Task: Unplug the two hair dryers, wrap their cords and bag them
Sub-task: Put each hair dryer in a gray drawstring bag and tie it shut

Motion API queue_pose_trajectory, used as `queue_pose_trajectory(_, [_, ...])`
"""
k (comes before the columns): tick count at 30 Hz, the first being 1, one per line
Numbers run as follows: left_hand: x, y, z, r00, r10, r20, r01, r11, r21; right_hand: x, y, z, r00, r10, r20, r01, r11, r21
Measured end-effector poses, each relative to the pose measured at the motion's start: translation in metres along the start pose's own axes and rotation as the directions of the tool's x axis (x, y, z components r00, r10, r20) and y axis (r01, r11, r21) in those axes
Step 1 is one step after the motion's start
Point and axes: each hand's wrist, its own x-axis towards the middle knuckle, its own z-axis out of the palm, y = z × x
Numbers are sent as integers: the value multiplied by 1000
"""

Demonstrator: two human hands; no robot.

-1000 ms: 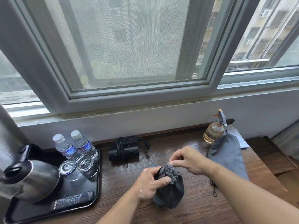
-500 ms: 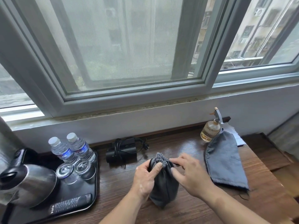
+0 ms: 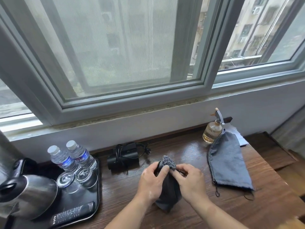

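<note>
A dark grey drawstring bag (image 3: pixel 168 190) stands on the wooden desk (image 3: pixel 189 156), its gathered neck bunched shut at the top. My left hand (image 3: pixel 152 182) grips the bag just under the neck. My right hand (image 3: pixel 189 179) pinches the bag's drawstring at the neck from the right. What is inside the bag is hidden. A black hair dryer (image 3: pixel 123 158) lies behind the bag near the wall, its cord wound around it and the plug lying to its right. A second, lighter grey bag (image 3: pixel 228 162) lies flat to the right.
A black tray (image 3: pixel 94 202) at the left carries two water bottles (image 3: pixel 72 157), upturned glasses, a steel kettle (image 3: pixel 28 194) and a remote control (image 3: pixel 72 214). An amber spray bottle (image 3: pixel 212 131) stands at the back right beside the flat bag. The desk's right edge drops to a lower wooden surface.
My right hand came down from above the bag's neck to its right side. The bag was tipped upright and its neck now stands gathered between both hands.
</note>
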Motion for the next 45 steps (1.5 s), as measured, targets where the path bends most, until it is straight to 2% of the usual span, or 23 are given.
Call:
queue_pose_trajectory(5, [4,13,-20,990,108,-92,-76,951,299,8,-1,-8,995,100,11,-101,989,112])
queue_pose_trajectory(7, [2,20,-21,987,110,-121,-62,935,349,9,-2,-10,992,123,11,-124,981,146])
queue_pose_trajectory(12, [-9,39,-11,984,-4,-180,37,982,183,10,-4,-11,985,171,-8,-168,973,160])
queue_pose_trajectory(18, [-19,39,12,996,-89,-21,91,989,113,13,-4,-13,974,225,4,-224,966,126])
queue_pose_trajectory(22, [-15,39,20,982,-190,3,190,982,4,16,-3,-18,973,229,32,-231,970,71])
queue_pose_trajectory(27, [-15,41,24,950,-310,46,313,941,-126,17,-3,-28,958,239,161,-254,964,79])
queue_pose_trajectory(33, [-16,46,28,931,-354,93,366,907,-210,18,2,-38,917,258,305,-312,939,143])
queue_pose_trajectory(39, [-14,51,24,920,-365,142,389,898,-205,14,3,-37,912,323,253,-376,903,205])
queue_pose_trajectory(45, [-8,46,19,898,-405,173,431,890,-150,18,0,-37,903,359,237,-403,898,175])
